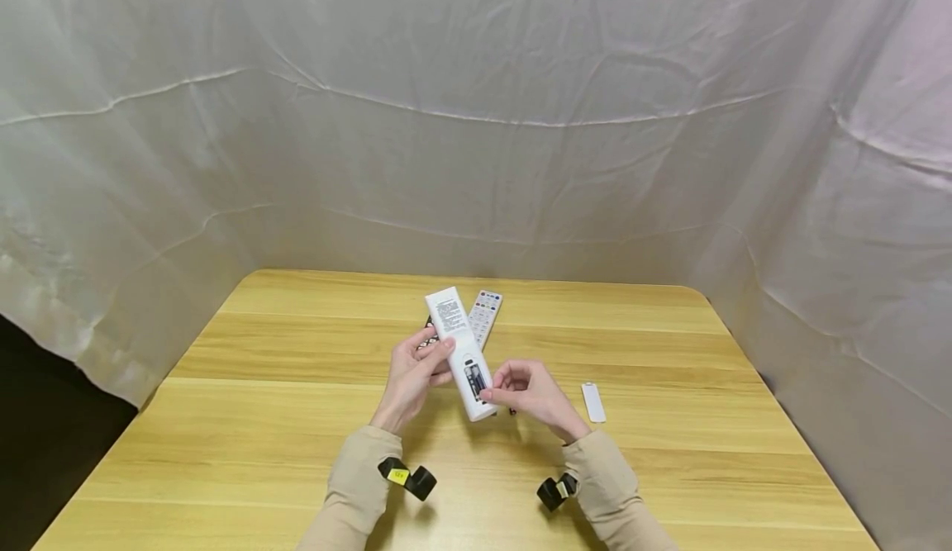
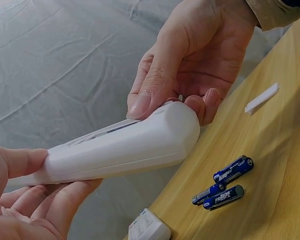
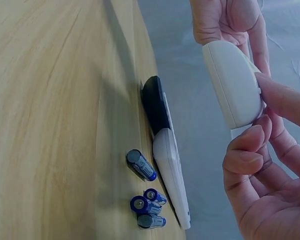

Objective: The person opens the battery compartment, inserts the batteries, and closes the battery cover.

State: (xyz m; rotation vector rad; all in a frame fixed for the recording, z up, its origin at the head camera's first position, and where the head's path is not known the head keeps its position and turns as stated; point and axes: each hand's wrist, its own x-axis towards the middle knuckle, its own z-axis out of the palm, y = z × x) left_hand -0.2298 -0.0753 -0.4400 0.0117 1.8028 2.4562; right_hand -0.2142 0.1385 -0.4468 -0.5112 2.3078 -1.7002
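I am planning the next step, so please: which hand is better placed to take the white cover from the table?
Probably the right hand: the white cover lies nearer to it, while the left hand holds the raised white remote around its middle.

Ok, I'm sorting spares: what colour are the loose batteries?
The loose batteries are mostly blue, clearest in the left wrist view.

Pale, creased fabric walls (image 1: 476,171) around a yellowish wood-grain table (image 1: 238,468), with a dark area (image 1: 45,427) at lower left.
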